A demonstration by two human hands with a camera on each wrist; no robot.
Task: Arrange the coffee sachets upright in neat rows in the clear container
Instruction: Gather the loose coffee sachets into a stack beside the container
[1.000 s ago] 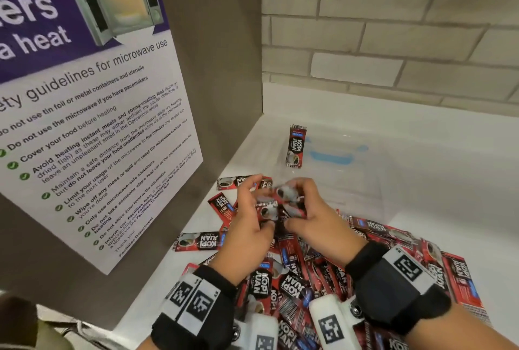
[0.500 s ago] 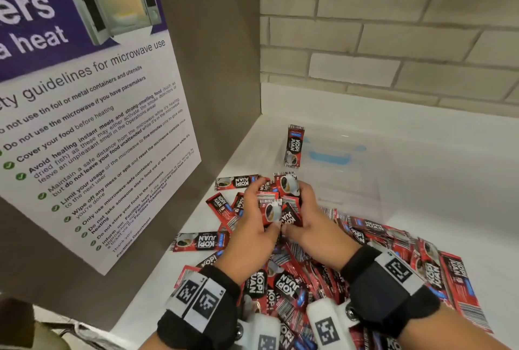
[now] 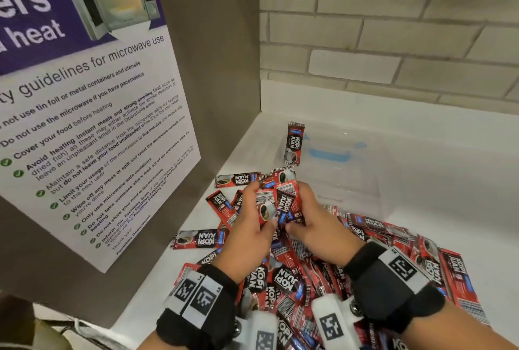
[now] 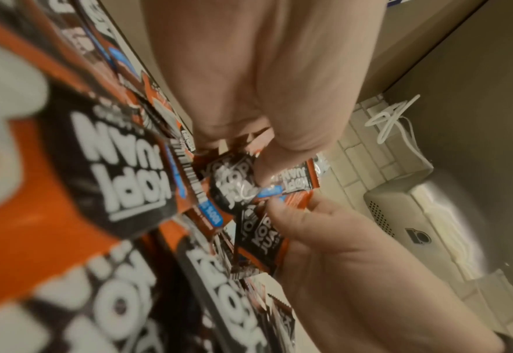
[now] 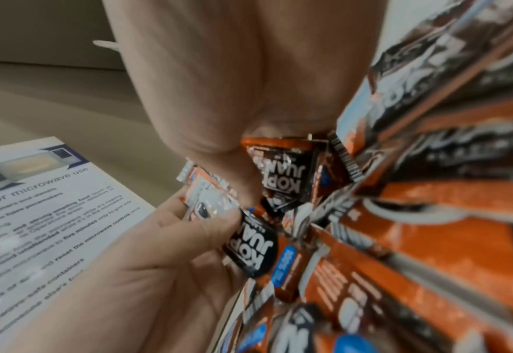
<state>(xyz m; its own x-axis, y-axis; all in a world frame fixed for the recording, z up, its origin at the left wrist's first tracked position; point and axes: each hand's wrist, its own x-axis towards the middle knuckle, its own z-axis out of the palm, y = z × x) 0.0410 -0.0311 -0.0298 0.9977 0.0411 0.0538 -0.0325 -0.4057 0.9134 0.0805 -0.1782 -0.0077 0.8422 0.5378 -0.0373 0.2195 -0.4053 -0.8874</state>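
Both hands hold a small bunch of red-and-black coffee sachets (image 3: 276, 200) above a large loose pile of sachets (image 3: 309, 273) on the white counter. My left hand (image 3: 252, 226) grips the bunch from the left with thumb and fingers. My right hand (image 3: 311, 220) clasps it from the right. In the left wrist view the held sachets (image 4: 237, 186) sit between the two hands, and the right wrist view shows the same held sachets (image 5: 285, 176). One sachet (image 3: 294, 143) stands upright against the left wall of the clear container (image 3: 373, 169) just beyond the hands.
A brown side panel carries a microwave guidelines poster (image 3: 92, 113) on the left. A brick wall (image 3: 393, 26) closes the back. Loose sachets (image 3: 199, 238) lie flat to the left of the pile, near the panel.
The hands have gathered more sachets into the bunch and raised it slightly toward the container, turning the sachets more upright.
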